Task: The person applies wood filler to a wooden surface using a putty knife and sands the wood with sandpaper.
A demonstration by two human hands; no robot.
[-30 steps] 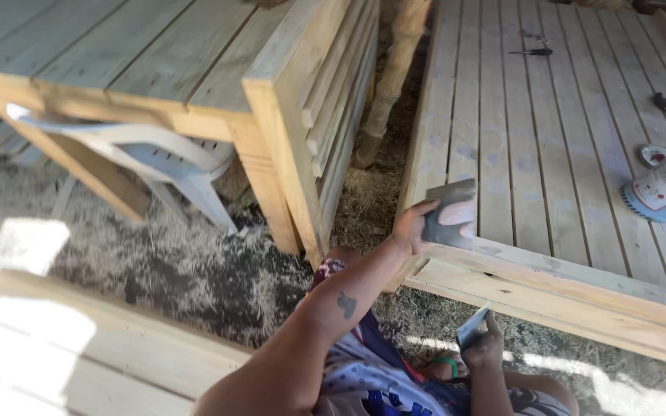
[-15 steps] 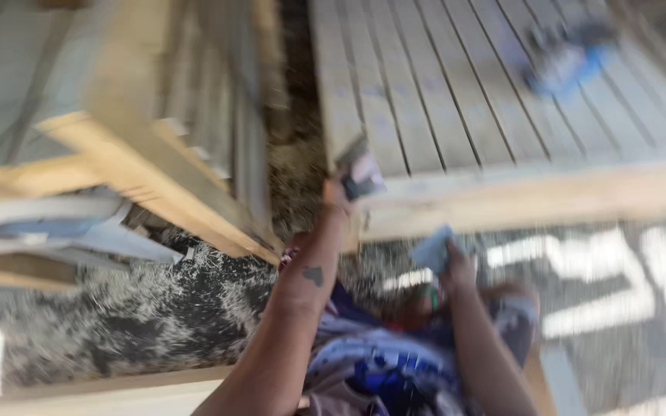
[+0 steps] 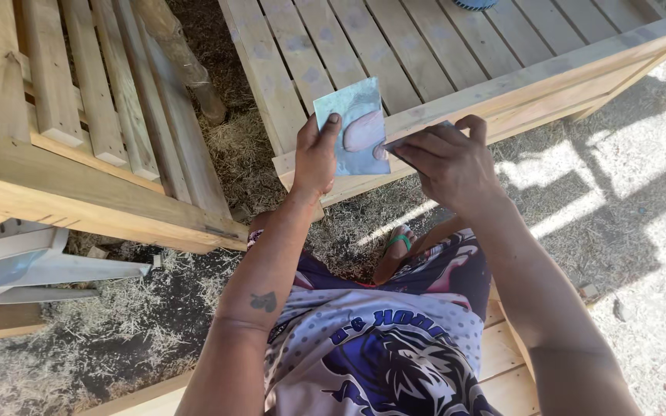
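Both of your hands meet on one thing: the worn blue-grey square sheet of sandpaper, held up in front of you just above the near rail of the pale slatted wooden platform. Your left hand grips the sheet's left edge, thumb pressed flat on its face and the other fingers hidden behind it, so it is closed on the paper. Your right hand comes in from the right with fingers curled, pinching the sheet's right edge between thumb and fingertips; it too is closed on the paper.

Judged from this view, the sheet stands nearly upright, tilted a little, its longer side running up and away from you, with a pale rubbed patch near its middle. It lies straight ahead of your chest, between the two hands, and the left hand carries more of it while the right only nips the edge.

The platform rail sits just beyond and below the sheet, running from lower left to upper right. Off to your left stands a second slatted wooden frame, well apart, with a white plastic chair under it. Sawdust and dry grass cover the ground.
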